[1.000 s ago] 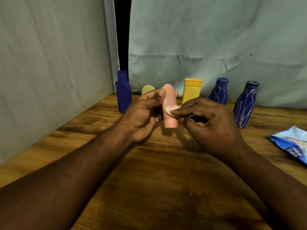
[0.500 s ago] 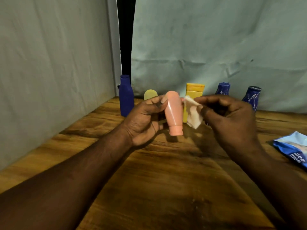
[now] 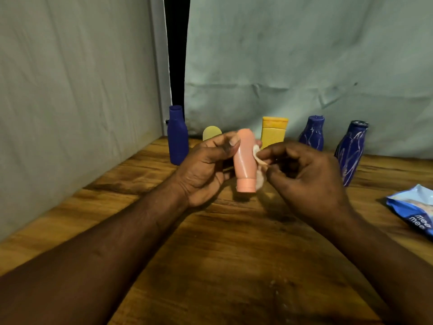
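Note:
My left hand (image 3: 206, 167) grips a pink bottle (image 3: 244, 160) held cap-down above the wooden table (image 3: 222, 266), thumb across its front. My right hand (image 3: 304, 174) pinches a small white wipe (image 3: 259, 170) and presses it against the bottle's right side. Most of the wipe is hidden behind the bottle and my fingers.
Along the back cloth stand a plain blue bottle (image 3: 178, 134), a pale yellow container (image 3: 212, 133), a yellow tube (image 3: 274, 132) and two patterned blue bottles (image 3: 312, 133) (image 3: 351, 151). A blue wipes pack (image 3: 414, 211) lies at the right edge. A cloth wall closes the left side.
The right hand drew the wipe off the bottle to the right, then brought it back against the bottle's right side. The left hand tilted the bottle slightly.

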